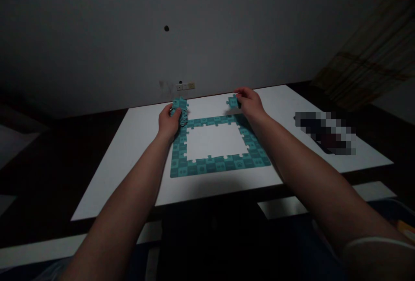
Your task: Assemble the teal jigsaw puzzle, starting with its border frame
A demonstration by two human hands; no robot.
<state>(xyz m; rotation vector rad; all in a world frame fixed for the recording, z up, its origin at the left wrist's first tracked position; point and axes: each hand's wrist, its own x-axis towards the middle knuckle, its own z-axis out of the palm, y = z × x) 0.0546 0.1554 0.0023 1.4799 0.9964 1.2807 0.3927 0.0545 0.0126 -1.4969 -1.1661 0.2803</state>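
A teal jigsaw border (pixel 201 167) lies on the white table, a rectangular frame of joined pieces around a bare white middle. My left hand (pixel 169 123) is closed around a stack of teal puzzle pieces (pixel 180 104) above the frame's far left corner. Between the thumb and fingers of my right hand (pixel 251 101), a single teal puzzle piece (pixel 232 101) is pinched near the far edge of the table. My right forearm hides part of the frame's right side.
The white table (pixel 129 142) reaches back to a grey wall (pixel 227 34) with sockets (pixel 185 86) low on it. A dark, pixelated object (pixel 324 134) rests on the table at the right. A patterned curtain (pixel 366 56) hangs at far right.
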